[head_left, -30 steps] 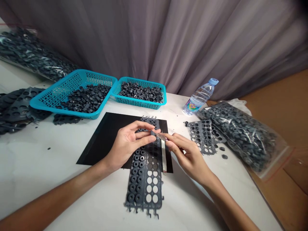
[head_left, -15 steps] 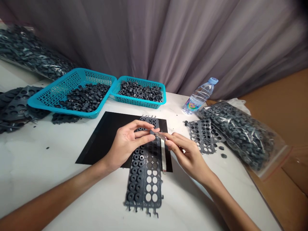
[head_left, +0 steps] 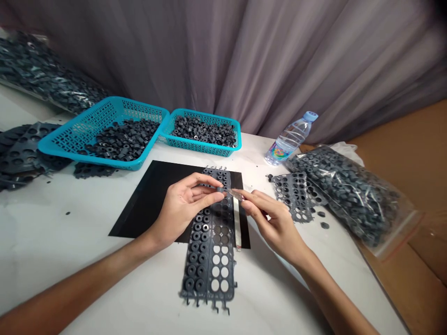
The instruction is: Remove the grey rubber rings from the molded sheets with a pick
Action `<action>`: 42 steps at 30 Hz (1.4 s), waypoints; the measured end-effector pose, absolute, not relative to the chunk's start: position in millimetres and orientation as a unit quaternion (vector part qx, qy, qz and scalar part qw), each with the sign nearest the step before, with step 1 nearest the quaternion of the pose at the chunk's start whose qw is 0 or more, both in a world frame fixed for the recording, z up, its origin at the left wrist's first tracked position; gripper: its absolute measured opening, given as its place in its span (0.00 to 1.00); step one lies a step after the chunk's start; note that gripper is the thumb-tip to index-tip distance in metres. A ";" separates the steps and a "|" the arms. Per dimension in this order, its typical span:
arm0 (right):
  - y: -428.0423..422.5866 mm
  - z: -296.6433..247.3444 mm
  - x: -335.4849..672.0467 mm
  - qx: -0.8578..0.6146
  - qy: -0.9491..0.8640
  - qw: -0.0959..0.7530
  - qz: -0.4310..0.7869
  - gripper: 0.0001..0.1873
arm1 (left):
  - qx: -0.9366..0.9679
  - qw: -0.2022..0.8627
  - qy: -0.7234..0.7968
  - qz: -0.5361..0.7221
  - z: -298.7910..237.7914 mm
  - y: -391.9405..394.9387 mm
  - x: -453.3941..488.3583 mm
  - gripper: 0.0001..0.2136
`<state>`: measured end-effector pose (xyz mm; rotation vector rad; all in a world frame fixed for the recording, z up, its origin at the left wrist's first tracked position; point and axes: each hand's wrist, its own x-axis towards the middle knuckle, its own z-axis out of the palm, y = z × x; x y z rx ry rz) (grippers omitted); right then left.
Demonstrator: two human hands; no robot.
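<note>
Between thumb and fingertips, my left hand (head_left: 190, 197) pinches a small dark rubber piece (head_left: 220, 189), mostly covered by the fingers. My right hand (head_left: 270, 216) is closed on a small pointed metal blade (head_left: 234, 194), whose tip points left, close to the piece. Under both hands lies a long dark rubber sheet (head_left: 209, 260). Ring-shaped parts sit in its left columns, while the near right columns show open round holes. The far part of the sheet rests on a black mat (head_left: 139, 200).
Two blue baskets (head_left: 139, 163) (head_left: 206, 148) hold many dark pieces behind the mat. A water bottle (head_left: 291, 137), an emptied-looking sheet (head_left: 291, 195) and a filled plastic bag (head_left: 356, 200) lie to the right. Another bag (head_left: 45, 74) and more sheets (head_left: 24, 153) are at left.
The blade has drawn slightly right, away from the piece in my left hand. The left hand has barely moved and keeps its pinch.
</note>
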<state>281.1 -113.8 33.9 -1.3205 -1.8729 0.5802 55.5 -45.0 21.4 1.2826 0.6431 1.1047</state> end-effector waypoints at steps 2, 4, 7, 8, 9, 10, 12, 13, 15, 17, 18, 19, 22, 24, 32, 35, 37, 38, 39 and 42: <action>-113.8 33.7 281.4 -0.518 -0.732 0.378 0.230 0.20 | 0.555 0.617 0.276 0.484 21.7 -45.9 56.3 0.11; -113.7 33.8 281.6 -0.518 -0.731 0.379 0.231 0.20 | 0.556 0.614 0.278 0.486 22.3 -46.8 57.0 0.11; -113.3 34.3 281.5 -0.518 -0.730 0.381 0.233 0.20 | 0.559 0.609 0.287 0.483 23.7 -47.5 57.9 0.11; -113.2 34.5 281.4 -0.518 -0.729 0.382 0.233 0.20 | 0.560 0.608 0.291 0.482 24.2 -47.6 58.1 0.11; -113.1 34.7 281.4 -0.518 -0.729 0.382 0.234 0.20 | 0.561 0.607 0.293 0.481 24.6 -47.5 58.3 0.11; -113.1 34.8 281.4 -0.517 -0.729 0.383 0.234 0.20 | 0.561 0.606 0.295 0.481 24.8 -47.5 58.4 0.12; -113.1 34.9 281.4 -0.518 -0.729 0.382 0.233 0.20 | 0.560 0.604 0.297 0.482 24.7 -47.4 58.3 0.13; -113.2 34.9 281.5 -0.518 -0.729 0.381 0.233 0.20 | 0.560 0.604 0.298 0.482 24.4 -47.5 58.1 0.14; -113.6 35.1 281.4 -0.516 -0.732 0.380 0.233 0.20 | 0.563 0.602 0.295 0.483 23.6 -47.7 57.6 0.15; -113.9 35.7 281.3 -0.514 -0.734 0.377 0.234 0.20 | 0.568 0.599 0.291 0.483 22.8 -48.0 57.0 0.15; -113.9 36.2 281.2 -0.512 -0.735 0.377 0.235 0.20 | 0.570 0.600 0.289 0.482 22.6 -48.3 56.8 0.16; -113.9 36.9 281.2 -0.509 -0.736 0.377 0.237 0.20 | 0.570 0.601 0.286 0.481 22.3 -48.6 56.6 0.16; -113.2 39.5 281.8 -0.499 -0.740 0.379 0.244 0.19 | 0.569 0.610 0.281 0.475 22.3 -49.9 56.6 0.17; -112.6 41.4 283.0 -0.494 -0.743 0.379 0.245 0.19 | 0.569 0.612 0.279 0.473 23.0 -50.8 57.0 0.17; -112.1 43.6 287.7 -0.485 -0.759 0.364 0.237 0.19 | 0.578 0.606 0.280 0.469 27.6 -53.1 57.9 0.16; -112.7 44.2 288.2 -0.485 -0.764 0.354 0.237 0.19 | 0.591 0.597 0.279 0.466 27.7 -53.4 57.4 0.14; -113.1 45.2 288.1 -0.487 -0.766 0.348 0.234 0.19 | 0.596 0.593 0.280 0.464 27.5 -53.4 57.0 0.14; -113.1 45.7 288.1 -0.487 -0.768 0.346 0.232 0.19 | 0.597 0.592 0.280 0.463 27.4 -53.5 56.9 0.15; -113.2 46.0 288.0 -0.487 -0.769 0.344 0.231 0.19 | 0.597 0.592 0.281 0.463 27.3 -53.5 56.8 0.15; -113.1 46.5 288.3 -0.485 -0.773 0.338 0.230 0.19 | 0.603 0.586 0.282 0.462 26.7 -53.8 56.7 0.15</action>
